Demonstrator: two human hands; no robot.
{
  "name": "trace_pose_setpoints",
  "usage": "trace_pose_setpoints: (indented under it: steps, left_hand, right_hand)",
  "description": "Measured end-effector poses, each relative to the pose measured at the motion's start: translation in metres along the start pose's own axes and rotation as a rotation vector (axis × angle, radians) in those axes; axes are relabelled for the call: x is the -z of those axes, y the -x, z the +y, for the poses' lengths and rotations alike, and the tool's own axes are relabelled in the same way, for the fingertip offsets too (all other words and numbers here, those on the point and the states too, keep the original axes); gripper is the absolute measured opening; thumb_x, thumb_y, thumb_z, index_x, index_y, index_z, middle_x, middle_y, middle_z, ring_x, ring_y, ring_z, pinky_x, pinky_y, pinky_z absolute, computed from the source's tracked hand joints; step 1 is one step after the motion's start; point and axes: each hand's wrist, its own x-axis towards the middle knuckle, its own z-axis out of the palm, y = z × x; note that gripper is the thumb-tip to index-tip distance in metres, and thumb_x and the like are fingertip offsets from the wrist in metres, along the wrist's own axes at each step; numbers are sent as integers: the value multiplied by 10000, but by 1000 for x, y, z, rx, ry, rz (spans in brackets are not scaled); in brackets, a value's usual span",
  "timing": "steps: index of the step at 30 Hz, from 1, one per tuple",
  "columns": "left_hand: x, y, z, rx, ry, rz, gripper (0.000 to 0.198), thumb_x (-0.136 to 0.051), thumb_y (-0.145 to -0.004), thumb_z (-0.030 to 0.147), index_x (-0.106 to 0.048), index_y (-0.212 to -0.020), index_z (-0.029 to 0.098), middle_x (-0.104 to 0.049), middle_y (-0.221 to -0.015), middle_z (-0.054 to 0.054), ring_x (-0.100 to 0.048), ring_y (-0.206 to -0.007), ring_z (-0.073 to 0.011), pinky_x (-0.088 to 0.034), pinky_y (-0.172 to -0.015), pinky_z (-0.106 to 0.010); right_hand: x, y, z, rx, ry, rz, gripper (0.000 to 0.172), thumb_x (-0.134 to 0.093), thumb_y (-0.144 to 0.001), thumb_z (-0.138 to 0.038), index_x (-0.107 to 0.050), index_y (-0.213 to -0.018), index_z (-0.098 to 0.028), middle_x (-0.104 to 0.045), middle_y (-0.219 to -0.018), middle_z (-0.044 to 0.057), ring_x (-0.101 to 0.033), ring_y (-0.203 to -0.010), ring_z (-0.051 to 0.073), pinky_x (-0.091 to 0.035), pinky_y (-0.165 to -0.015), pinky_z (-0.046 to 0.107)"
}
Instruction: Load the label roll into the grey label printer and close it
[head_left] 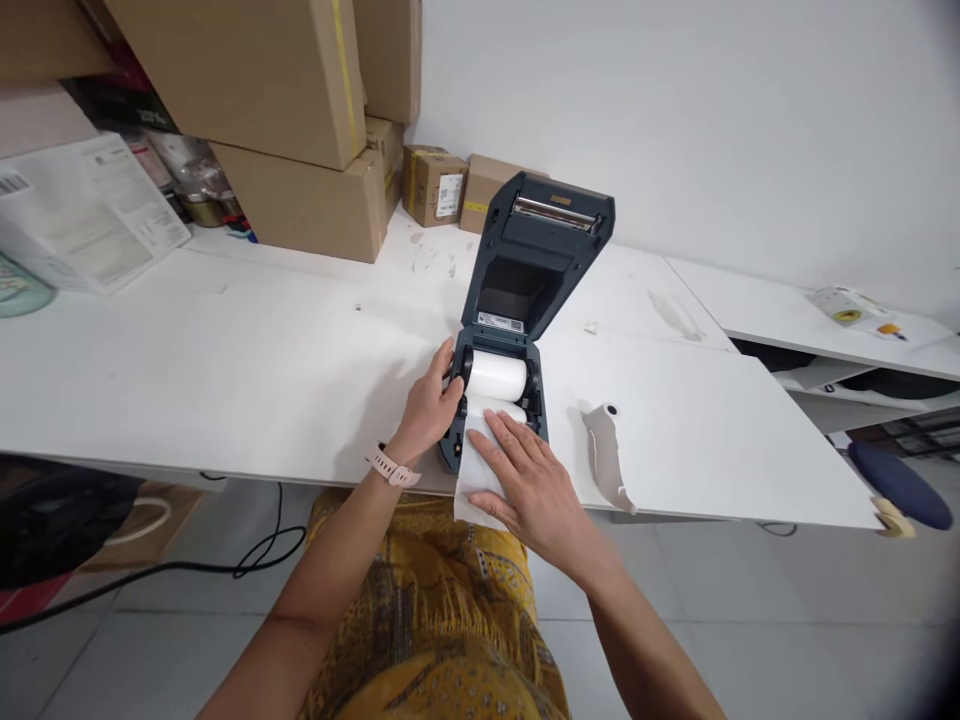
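A dark grey label printer [501,330] sits at the near edge of the white table [225,360] with its lid [544,245] swung up. A white paper roll [496,373] lies in its bay, and the paper strip [474,478] runs forward over the printer's front and the table edge. My left hand [431,405] rests against the printer's left side by the roll's end, fingers curled on the casing. My right hand [529,485] lies flat, fingers stretched out, pressing the strip down at the front.
Cardboard boxes [300,130] are stacked at the back left, with small boxes [435,183] behind the printer. A printed sheet [82,210] lies far left. A torn white liner strip [604,450] lies right of the printer. Cables [255,550] run on the floor under the table.
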Motion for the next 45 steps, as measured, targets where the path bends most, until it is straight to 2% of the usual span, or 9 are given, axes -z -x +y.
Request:
trace_pose_setpoints:
  steps: [7,11,16,22,28,31,37,42,45]
  left_hand:
    - [-3,46,7,-151,-128,-59,598,-497,-1027,388,-351,-1592,260,-165,-1744,-73,-150,-1618,-276,-239,-1297,-518]
    - [-8,69,19,-403,-497,-109,389,-438,-1062,346,-610,-1388,222,-513,-1579,-102,-294,-1574,-329,-112,-1280,-685]
    - [-23,105,32,-659,-700,-60,416,-488,-1049,318,-578,-1392,100,-624,-1462,-157,-523,-1434,-322,-117,-1295,-665]
    - [-21,129,35,-731,-764,-38,413,-537,-1012,225,-574,-1378,37,-635,-1442,-182,-558,-1403,-335,-400,-1212,-581]
    - [-8,137,32,-773,-591,-10,240,-600,-960,154,-678,-1186,138,-768,-1236,-108,-672,-1277,-278,-475,-1163,-542]
    - [-2,139,26,-771,-401,73,255,-618,-918,111,-684,-1155,179,-806,-1084,-60,-745,-1124,-228,-543,-1096,-478]
    - [-8,108,19,-554,-87,526,610,-661,-936,307,-457,-1512,305,-450,-1615,-60,-372,-1534,-298,-316,-1261,-577]
    - [-19,68,20,67,364,186,782,-664,-935,524,-294,-1598,334,-272,-1714,-72,-270,-1581,-330,-319,-1268,-551]
    - [-18,64,17,156,506,94,838,-705,-903,532,-288,-1601,333,-380,-1661,-99,-416,-1507,-353,-461,-1182,-524]
  right_hand:
    - [21,4,-3,-17,-157,-59,727,-531,-958,-630,-453,-1557,-227,-392,-1653,147,-354,-1551,360,-455,-1186,611]
    - [61,0,25,-30,-532,-5,397,-630,-969,-481,-657,-1343,-355,-727,-1341,38,-665,-1291,255,-572,-1092,493]
    - [109,-83,109,-229,-521,734,532,-497,-990,-630,-564,-1415,-316,-563,-1534,76,-548,-1411,266,-440,-1188,546]
    - [132,-169,152,-279,-733,531,740,-166,-961,-799,-526,-1405,-327,-544,-1550,27,-499,-1439,233,-434,-1184,481]
    - [90,-89,72,-156,-495,882,461,-286,-1075,-554,-657,-1206,-313,-685,-1285,28,-605,-1284,231,-480,-1133,464]
    - [45,-37,37,-58,-450,848,390,-351,-1073,-448,-640,-1284,-294,-646,-1390,54,-571,-1355,260,-461,-1155,534]
    - [-22,8,9,-152,-428,806,368,-408,-1037,-256,-637,-1316,-327,-664,-1399,39,-520,-1438,282,-424,-1179,621]
    - [-32,2,8,-309,-695,927,241,-553,-997,-331,-684,-1197,-360,-699,-1302,18,-540,-1412,277,-394,-1212,607]
    - [-38,2,13,-488,-949,838,648,-651,-901,-584,-461,-1484,-375,-428,-1626,44,-351,-1549,316,-310,-1262,624]
